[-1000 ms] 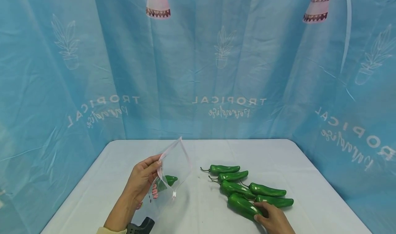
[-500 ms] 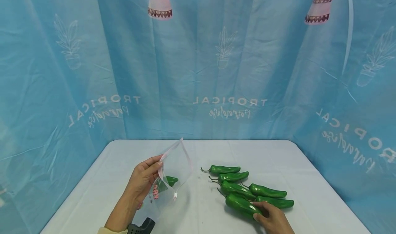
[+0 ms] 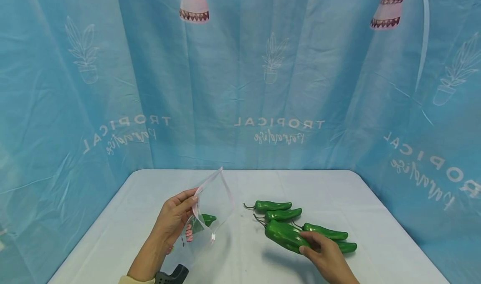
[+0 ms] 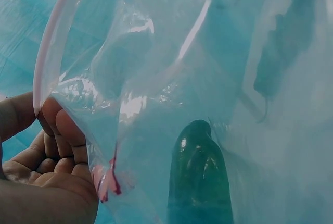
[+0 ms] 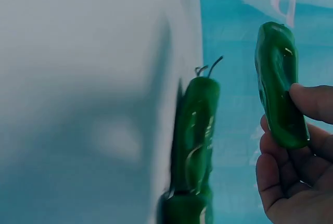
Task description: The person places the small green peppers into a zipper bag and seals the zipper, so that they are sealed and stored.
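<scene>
On the left, my left hand (image 3: 174, 215) pinches the rim of a clear zip bag (image 3: 216, 196) between thumb and fingers, and the bag's mouth gapes toward the right. Inside the bag lies one green pepper (image 4: 200, 177), seen through the plastic. My right hand (image 3: 327, 252) grips another green pepper (image 3: 285, 236) by its lower end, raised off the table with its stem pointing up and left. In the right wrist view the thumb and fingers hold this pepper (image 5: 281, 83) apart from the others. Pink lettering (image 3: 189, 232) shows on the bag.
Several green peppers lie on the white table (image 3: 240, 259), among them the farthest pepper (image 3: 273, 206), a second pepper (image 3: 283, 214), and a pepper (image 3: 326, 232) just beyond my right hand. A blue printed curtain (image 3: 240, 87) encloses the back and sides.
My right hand has lifted the pepper off the table and moved it slightly up and left. Its shadow now falls apart from it. The left hand and the bag stay nearly still.
</scene>
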`<state>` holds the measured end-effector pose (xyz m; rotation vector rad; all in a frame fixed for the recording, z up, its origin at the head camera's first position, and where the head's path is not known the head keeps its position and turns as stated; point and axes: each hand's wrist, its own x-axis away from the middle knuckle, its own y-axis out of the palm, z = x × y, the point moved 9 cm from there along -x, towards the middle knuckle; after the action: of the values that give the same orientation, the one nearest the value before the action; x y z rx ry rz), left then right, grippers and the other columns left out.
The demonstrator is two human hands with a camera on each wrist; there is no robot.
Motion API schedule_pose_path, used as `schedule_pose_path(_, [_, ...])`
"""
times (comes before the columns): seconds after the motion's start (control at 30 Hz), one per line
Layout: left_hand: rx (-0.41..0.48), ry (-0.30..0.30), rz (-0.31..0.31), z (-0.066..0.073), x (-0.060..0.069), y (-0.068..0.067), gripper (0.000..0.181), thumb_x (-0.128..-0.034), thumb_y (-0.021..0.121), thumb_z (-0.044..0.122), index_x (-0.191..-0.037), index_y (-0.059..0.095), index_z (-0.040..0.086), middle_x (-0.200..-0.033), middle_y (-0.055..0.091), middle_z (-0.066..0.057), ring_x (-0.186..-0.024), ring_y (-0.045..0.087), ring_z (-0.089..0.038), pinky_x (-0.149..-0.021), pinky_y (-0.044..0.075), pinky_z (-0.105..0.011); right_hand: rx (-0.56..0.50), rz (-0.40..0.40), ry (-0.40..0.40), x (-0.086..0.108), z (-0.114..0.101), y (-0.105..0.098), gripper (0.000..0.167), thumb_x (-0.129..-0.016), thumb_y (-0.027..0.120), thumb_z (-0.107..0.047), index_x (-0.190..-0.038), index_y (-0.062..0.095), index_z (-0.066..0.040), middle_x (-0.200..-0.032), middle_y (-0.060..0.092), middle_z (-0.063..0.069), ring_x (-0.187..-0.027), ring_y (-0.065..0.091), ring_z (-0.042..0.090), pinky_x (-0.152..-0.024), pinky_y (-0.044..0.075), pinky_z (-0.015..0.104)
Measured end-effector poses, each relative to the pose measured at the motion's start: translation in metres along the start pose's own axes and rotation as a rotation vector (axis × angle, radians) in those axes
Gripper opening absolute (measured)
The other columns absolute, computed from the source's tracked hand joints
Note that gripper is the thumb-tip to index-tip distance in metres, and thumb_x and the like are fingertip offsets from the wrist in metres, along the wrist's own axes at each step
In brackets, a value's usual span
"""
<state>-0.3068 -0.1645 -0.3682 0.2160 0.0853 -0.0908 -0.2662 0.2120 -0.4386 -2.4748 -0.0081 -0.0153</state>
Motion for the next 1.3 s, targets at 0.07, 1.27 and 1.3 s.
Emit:
schedule_pose_path(0.07, [-0.001, 0.003, -0.003, 0.000, 0.000, 0.000, 0.045, -0.0927, 0.059, 0.017, -0.129, 0.049, -0.007, -0.105, 0.064, 0.006, -0.089, 0.062, -0.008, -0.080, 0.053, -0.020, 0.003, -0.002, -0.008, -0.001, -0.007, 0.000, 0.041, -0.080, 0.072, -0.029, -0.117, 0.063, -0.015, -0.107, 0.068, 0.002, -0.088, 0.062, 0.010, -0.071, 0.051, 0.027])
schedule_pose_path(1.27, [-0.013, 0.010, -0.018, 0.001, -0.001, 0.003, 0.045, -0.0927, 0.059, 0.017, -0.129, 0.049, -0.007, -0.104, 0.065, 0.007, -0.090, 0.063, -0.008, -0.080, 0.053, -0.021, 0.020, -0.020, -0.390, -0.027, -0.120, 0.023, 0.032, -0.085, 0.068, -0.026, -0.116, 0.064, -0.020, -0.101, 0.067, -0.006, -0.087, 0.061, 0.008, -0.071, 0.049, 0.022])
schedule_pose_path(1.3, [-0.013, 0.007, -0.015, 0.000, -0.001, 0.003, 0.046, -0.0927, 0.059, 0.017, -0.129, 0.048, -0.007, -0.104, 0.065, 0.007, -0.090, 0.063, -0.008, -0.080, 0.053, -0.021, 0.026, -0.019, -0.395, -0.029, -0.122, 0.023, 0.031, -0.085, 0.068, -0.025, -0.116, 0.064, -0.019, -0.100, 0.067, -0.005, -0.086, 0.061, 0.009, -0.071, 0.049, 0.022])
